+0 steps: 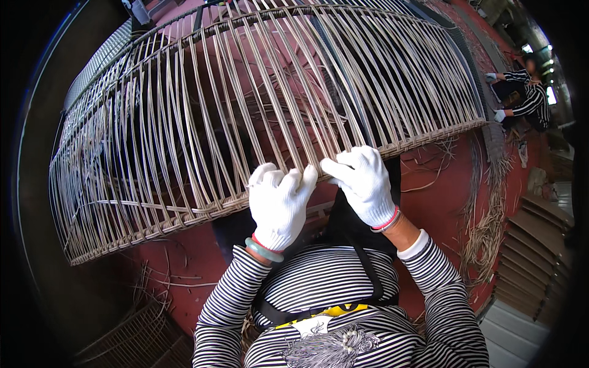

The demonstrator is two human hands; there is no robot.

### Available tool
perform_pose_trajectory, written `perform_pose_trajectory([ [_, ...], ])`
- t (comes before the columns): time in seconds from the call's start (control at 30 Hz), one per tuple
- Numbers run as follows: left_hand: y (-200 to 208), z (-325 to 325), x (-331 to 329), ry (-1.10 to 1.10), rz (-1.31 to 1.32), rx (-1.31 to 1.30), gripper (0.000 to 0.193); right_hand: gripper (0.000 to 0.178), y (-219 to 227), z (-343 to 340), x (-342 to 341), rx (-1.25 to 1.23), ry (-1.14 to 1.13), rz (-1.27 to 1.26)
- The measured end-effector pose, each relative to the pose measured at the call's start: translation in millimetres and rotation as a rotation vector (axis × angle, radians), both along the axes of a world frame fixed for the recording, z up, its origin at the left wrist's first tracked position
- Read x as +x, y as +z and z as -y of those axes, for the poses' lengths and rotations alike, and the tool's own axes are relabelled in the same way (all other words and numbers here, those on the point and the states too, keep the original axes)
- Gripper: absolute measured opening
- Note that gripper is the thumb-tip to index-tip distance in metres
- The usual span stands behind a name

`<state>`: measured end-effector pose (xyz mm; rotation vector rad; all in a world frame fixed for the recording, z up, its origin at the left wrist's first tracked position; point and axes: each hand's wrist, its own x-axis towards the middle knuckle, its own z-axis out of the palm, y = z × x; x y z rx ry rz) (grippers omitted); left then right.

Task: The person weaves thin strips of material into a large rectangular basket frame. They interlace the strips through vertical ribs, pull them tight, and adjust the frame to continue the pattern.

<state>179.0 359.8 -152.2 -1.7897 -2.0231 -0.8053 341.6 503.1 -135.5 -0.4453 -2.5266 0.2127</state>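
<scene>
A large woven wicker panel [276, 80] spreads across the upper view, with many greyish-brown strands running between its far bar and its near wrapped rim [429, 136]. On that near rim, around its middle, my left hand [279, 205] has its white-gloved fingers curled over the edge and the strand ends. Just to the right, my right hand [363, 184], also gloved in white, is closed at the same rim, its thumb toward the left hand. A small gap separates the two hands. The fingertips and whatever strand they pinch are partly hidden.
Loose strands litter the red floor [423, 202], with a thick bundle of strands [488, 239] hanging at the right. Brown curved pieces [534, 245] are stacked at the far right. Another person [524, 92] in stripes sits beyond the panel. A slatted wicker piece [126, 337] lies lower left.
</scene>
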Motion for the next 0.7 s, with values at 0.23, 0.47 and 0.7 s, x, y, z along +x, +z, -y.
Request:
perform_pose_trajectory([
  [0.23, 23.1, -20.9, 3.4, -0.041, 0.248, -0.062, 0.012, 0.035, 16.8, -15.1, 5.0, 0.024, 0.038, 0.009],
  [0.47, 26.3, -70.0, 70.1, -0.173, 0.084, -0.159, 0.020, 0.045, 36.6, -70.2, 67.0, -0.118, 0.042, 0.179],
  [0.7, 49.1, 15.3, -11.7, -0.242, 0.382, 0.019, 0.024, 0.045, 2.3, -125.2, 117.9, -0.187, -0.103, 0.226],
])
